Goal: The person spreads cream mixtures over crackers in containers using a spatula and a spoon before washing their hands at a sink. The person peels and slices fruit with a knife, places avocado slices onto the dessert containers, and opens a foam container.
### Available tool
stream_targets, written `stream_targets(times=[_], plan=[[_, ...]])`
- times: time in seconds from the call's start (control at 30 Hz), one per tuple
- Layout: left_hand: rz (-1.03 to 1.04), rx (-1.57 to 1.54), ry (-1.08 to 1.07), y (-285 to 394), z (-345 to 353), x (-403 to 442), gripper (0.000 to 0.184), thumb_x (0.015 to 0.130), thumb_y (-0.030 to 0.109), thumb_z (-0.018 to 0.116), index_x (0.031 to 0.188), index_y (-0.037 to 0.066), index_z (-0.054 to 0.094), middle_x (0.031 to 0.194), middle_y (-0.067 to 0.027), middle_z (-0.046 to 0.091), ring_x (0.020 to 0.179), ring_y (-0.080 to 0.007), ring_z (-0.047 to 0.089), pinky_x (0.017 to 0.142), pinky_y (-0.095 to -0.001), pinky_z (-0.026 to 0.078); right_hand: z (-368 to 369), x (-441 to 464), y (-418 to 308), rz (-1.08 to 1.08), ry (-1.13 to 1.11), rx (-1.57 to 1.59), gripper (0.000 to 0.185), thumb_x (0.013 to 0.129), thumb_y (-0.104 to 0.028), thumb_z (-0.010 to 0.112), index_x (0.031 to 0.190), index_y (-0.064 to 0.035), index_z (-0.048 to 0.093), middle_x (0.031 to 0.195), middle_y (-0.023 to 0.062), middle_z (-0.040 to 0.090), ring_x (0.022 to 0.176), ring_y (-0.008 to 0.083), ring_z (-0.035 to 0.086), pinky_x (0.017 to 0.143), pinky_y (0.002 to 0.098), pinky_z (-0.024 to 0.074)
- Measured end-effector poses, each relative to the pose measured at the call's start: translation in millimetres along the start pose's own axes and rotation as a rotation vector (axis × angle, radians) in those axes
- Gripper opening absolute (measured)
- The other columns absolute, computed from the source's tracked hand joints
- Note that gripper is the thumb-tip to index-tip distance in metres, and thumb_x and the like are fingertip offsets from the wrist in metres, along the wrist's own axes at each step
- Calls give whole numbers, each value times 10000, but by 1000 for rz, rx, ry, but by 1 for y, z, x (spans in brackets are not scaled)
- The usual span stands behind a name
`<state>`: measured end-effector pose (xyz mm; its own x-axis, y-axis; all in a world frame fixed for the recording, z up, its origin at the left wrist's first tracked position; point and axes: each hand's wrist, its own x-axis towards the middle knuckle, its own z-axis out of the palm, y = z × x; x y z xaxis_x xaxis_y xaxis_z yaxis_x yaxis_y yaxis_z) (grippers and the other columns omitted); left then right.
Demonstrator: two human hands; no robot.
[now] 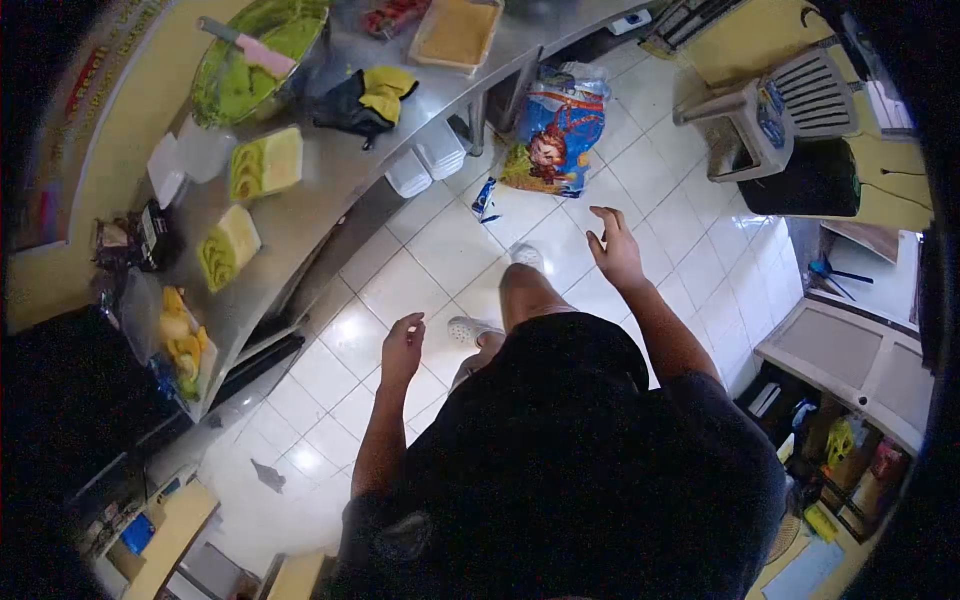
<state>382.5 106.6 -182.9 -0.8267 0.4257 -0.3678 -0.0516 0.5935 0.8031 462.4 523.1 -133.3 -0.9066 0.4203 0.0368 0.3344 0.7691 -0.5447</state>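
My left hand (403, 350) hangs over the tiled floor with loosely bent fingers and nothing in it. My right hand (615, 250) is held out over the tiles, its fingers apart and empty. Closest to the right hand is a colourful printed plastic bag (565, 125) lying on the floor. On the steel counter (300, 210) to the left stand a large bowl of green cream (215, 80) with a spatula (250, 50) in it, and two containers topped with green swirls (265, 165). Black and yellow gloves (375, 100) lie near the bowl. Neither hand touches any of these.
A tray with a tan surface (458, 35) stands farther along the counter. White containers (425, 160) sit under its edge. A small blue packet (485, 200) lies on the floor. Plastic chairs (770, 110) and an open low cabinet (840, 360) are at the right.
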Motion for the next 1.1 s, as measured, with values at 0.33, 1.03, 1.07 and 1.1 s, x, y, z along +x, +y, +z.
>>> stream_targets(times=[0.33, 1.03, 1.07, 1.1], plan=[[139, 304, -226, 176, 153, 233, 294, 895, 123, 598, 1186, 101, 569, 1044, -96, 639, 780, -184, 633, 691, -304, 523, -70, 87, 183, 221, 25, 263, 449, 804, -48, 640, 1230, -82, 501, 1193, 151, 506, 743, 250, 546, 645, 333, 480], [513, 1035, -361, 257, 422, 447, 244, 819, 278, 596, 1047, 209, 652, 1233, -52, 521, 1126, -232, 493, 944, -494, 330, 97, 271, 524, 539, -155, 479, 701, 892, -507, 539, 1334, 18, 397, 1178, 217, 579, 1043, 343, 585, 902, 404, 443], [357, 985, -520, 255, 411, 423, 338, 753, 290, 656, 1080, 204, 643, 1270, -82, 504, 1163, -255, 484, 917, -507, 359, 157, 269, 540, 830, -386, 756, 750, 887, -517, 538, 1363, 34, 358, 1226, 235, 554, 1119, 345, 557, 925, 390, 439], [391, 1010, -535, 240, 403, 401, 400, 702, 282, 690, 1083, 175, 632, 1256, -117, 508, 1156, -296, 501, 927, -520, 361, 159, 268, 523, 759, -379, 693, 758, 867, -509, 570, 1368, 19, 358, 1200, 223, 572, 1123, 346, 553, 927, 392, 440]])
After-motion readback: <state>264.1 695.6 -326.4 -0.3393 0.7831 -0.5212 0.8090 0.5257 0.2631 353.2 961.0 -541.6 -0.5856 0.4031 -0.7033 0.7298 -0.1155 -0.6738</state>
